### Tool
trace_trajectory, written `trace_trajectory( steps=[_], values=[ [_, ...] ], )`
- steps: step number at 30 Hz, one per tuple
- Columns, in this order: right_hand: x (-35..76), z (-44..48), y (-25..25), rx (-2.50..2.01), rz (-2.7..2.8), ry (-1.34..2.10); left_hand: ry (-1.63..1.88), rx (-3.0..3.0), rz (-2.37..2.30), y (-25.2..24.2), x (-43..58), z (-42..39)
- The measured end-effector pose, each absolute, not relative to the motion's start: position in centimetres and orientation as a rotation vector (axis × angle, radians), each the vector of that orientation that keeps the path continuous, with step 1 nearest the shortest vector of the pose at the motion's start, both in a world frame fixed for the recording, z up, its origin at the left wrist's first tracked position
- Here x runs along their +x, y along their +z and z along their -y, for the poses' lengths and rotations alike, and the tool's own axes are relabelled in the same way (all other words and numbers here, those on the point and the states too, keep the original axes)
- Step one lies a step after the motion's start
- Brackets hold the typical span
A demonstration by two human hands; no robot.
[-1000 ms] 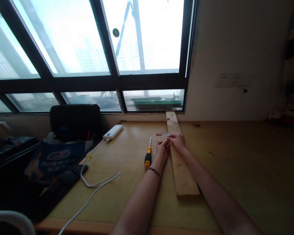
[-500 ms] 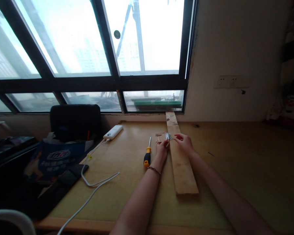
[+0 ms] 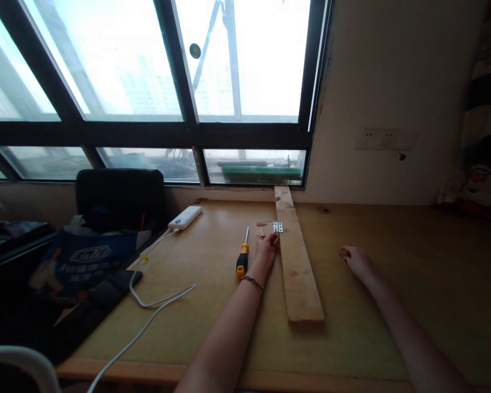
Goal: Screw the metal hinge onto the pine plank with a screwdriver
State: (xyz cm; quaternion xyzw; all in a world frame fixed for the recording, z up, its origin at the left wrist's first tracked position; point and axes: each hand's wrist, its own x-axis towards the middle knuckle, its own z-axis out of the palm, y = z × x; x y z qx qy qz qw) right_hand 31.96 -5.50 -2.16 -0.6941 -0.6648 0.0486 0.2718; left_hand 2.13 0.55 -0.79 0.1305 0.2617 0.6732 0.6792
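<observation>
L hand (image 3: 267,248) gripping sm. wood pc. (image 3: 263,225) nr. hinge (image 3: 277,226), R hand (image 3: 358,263) pinched on tiny item (image 3: 342,252), can't ID

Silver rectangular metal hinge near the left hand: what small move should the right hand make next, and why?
Probably lift the right hand toward the silver metal hinge: it seems to pinch a small dark item, and the hinge lies across the long, pale wooden plank and shorter wooden board, left hand beside it.
</observation>
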Motion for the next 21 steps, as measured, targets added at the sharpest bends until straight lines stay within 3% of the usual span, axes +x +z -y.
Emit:
trace_trajectory(
  steps=[3, 11, 21],
  values=[
    [30.3, 5.4, -1.8, -1.725, 1.707, 0.14, 1.511, 0.291, -0.586, -0.8, 2.2, -0.6],
    [19.7, 1.9, 3.9, -1.153, 1.427, 0.69, 1.497, 0.292, -0.578, -0.6, 2.2, -0.4],
    [13.4, -2.0, 2.6, -1.274, 1.644, 0.471, 1.491, 0.349, -0.547, 0.0, 2.1, 0.1]
  ],
)
